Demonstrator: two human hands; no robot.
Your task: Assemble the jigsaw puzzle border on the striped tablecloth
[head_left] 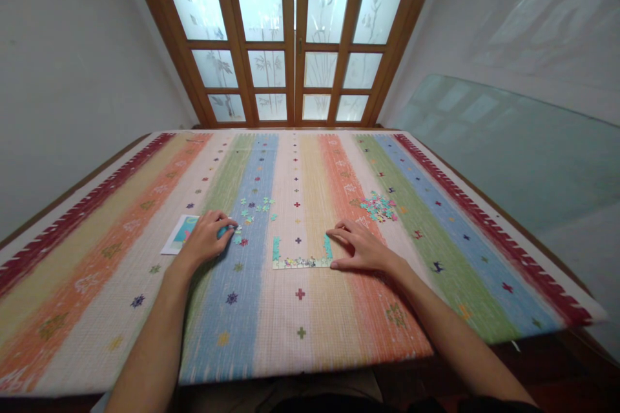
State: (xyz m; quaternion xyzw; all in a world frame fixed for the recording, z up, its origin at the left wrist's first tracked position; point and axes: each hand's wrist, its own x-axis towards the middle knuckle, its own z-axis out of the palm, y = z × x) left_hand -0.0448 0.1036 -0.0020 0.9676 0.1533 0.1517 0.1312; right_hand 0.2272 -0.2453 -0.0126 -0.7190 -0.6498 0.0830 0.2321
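Here on the striped tablecloth [334, 322], a jigsaw border [300, 264] sits in front of the person, a U-shape with a full row along the near edge and a short side rising at each end. The right hand [356, 247] is right there at its right side, thumb and forefinger parted wide, fingertips at the border's edge, the thumb by the near corner. Over to the left, the left hand [208, 237] is curled narrow, fingertips down at the edge of the scattered pieces [248, 214]; whether it pinches one, I can't tell. Those pieces spread along the blue stripe, left of the border and beyond it. Beside the left hand lies a picture card [180, 232], partly hidden by it. And beyond the right hand, a dense heap of pieces [380, 206], teal with pink, lies well apart from the scattered ones.
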